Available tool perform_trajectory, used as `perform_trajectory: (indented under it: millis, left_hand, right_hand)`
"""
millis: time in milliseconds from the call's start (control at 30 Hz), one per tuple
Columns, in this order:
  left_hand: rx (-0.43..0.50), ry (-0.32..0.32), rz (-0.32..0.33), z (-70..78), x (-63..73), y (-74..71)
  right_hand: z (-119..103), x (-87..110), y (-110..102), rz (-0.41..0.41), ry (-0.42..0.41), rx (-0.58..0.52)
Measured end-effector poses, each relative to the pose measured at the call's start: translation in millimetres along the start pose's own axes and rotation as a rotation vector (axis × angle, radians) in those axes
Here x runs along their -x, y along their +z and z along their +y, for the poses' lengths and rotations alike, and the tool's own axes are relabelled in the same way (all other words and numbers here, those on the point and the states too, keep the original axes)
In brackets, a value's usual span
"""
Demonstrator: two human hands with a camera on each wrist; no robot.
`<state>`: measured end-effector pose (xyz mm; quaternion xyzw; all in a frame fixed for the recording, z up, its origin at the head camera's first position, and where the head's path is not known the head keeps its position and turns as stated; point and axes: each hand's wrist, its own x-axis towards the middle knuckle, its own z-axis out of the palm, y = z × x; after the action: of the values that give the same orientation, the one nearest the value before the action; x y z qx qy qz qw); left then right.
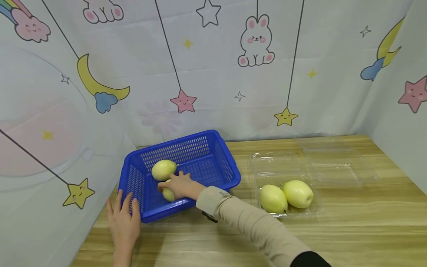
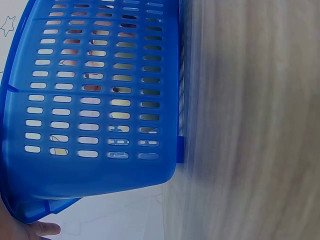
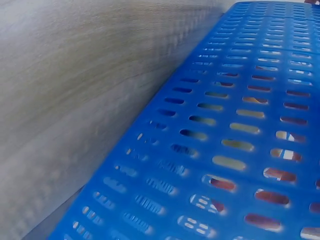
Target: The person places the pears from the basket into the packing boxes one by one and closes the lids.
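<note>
A blue plastic basket with slotted walls stands on the table, holding two pale yellow-green pears. My right hand reaches over its near wall and grips the nearer pear, the fingers covering much of it. Just behind lies the other pear, its stem toward the right. My left hand rests at the basket's left corner with fingers extended along the rim; its fingertips show beside the corner in the left wrist view. Through the slots in the right wrist view, parts of the right hand and pear show.
Right of the basket, a clear plastic box holds two pears, one on the left and one on the right. Another clear box sits behind it to the right. A printed cloth hangs around the table.
</note>
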<state>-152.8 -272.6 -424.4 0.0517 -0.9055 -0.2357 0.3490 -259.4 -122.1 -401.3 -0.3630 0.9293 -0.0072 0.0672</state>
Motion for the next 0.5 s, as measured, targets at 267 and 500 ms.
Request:
perform_trajectory:
  millis: [267, 500]
  left_hand:
    - [0.001, 0.019, 0.015, -0.5, -0.6, 0.5]
    - [0.011, 0.011, 0.008, -3.5, 0.8, 1.4]
  right_hand:
    - [8.6, 5.4, -2.5, 0.029, -0.009, 0.002]
    - [13.0, 7.0, 0.3, 0.04, -0.003, 0.014]
